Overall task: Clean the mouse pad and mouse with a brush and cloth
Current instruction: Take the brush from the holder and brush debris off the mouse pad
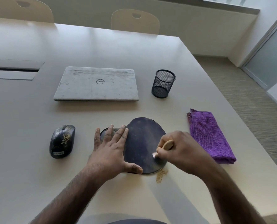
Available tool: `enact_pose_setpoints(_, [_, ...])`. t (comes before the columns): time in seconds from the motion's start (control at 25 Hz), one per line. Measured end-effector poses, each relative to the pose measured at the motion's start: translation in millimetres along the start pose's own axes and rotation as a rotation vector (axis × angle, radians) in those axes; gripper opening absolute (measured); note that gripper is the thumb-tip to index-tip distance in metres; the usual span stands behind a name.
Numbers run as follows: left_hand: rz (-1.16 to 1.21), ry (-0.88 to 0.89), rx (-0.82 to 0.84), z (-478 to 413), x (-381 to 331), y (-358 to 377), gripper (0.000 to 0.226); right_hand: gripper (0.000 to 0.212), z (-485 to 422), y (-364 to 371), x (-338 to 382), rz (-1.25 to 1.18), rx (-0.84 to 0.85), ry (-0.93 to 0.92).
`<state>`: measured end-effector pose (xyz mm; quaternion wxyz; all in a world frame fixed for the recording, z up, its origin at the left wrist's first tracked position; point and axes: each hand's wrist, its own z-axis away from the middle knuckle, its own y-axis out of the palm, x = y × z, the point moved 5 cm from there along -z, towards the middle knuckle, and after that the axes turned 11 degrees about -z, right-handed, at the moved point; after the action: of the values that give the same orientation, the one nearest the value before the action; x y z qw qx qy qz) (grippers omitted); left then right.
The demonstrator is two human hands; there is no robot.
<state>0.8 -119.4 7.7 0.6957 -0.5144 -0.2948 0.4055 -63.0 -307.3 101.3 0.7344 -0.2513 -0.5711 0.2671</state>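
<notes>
A dark round mouse pad (142, 139) with a wrist rest lies on the table in front of me. My left hand (112, 149) presses flat on its left part, fingers straight. My right hand (181, 149) grips a small brush with a pale wooden handle (167, 145); the bristles touch the pad's near right edge. A small heap of tan crumbs (161, 175) lies on the table just off that edge. A black mouse (62, 141) with tan crumbs on its top sits to the left of the pad. A folded purple cloth (210, 136) lies to the right.
A closed white laptop (96, 84) lies behind the pad, with a black mesh pen cup (163, 84) to its right. The table's right edge (241, 126) runs close past the cloth. Two chairs (135, 21) stand at the far side.
</notes>
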Motion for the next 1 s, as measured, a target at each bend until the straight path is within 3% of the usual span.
enact_pose_setpoints(0.16, [-0.002,-0.002,-0.006,-1.4,-0.2,0.9,0.141,0.013,11.6,-6.1,4.4,-0.010,0.104,0.040])
enact_pose_setpoints(0.36, [-0.001,0.001,0.007,-0.8,-0.1,0.0,0.140,0.013,5.1,-17.7,11.5,-0.105,-0.010,-0.026])
enact_pose_setpoints(0.6, [-0.010,-0.001,0.013,-0.7,-0.2,0.6,0.140,0.012,19.1,3.9,10.1,0.015,0.168,-0.027])
enact_pose_setpoints(0.84, [-0.007,0.000,0.011,-1.3,0.4,1.8,0.140,0.014,15.8,-14.4,7.8,-0.075,-0.022,-0.048])
enact_pose_setpoints(1.0, [-0.014,-0.002,0.004,-1.7,-0.2,0.8,0.141,0.013,23.5,2.1,5.3,-0.004,0.082,-0.029])
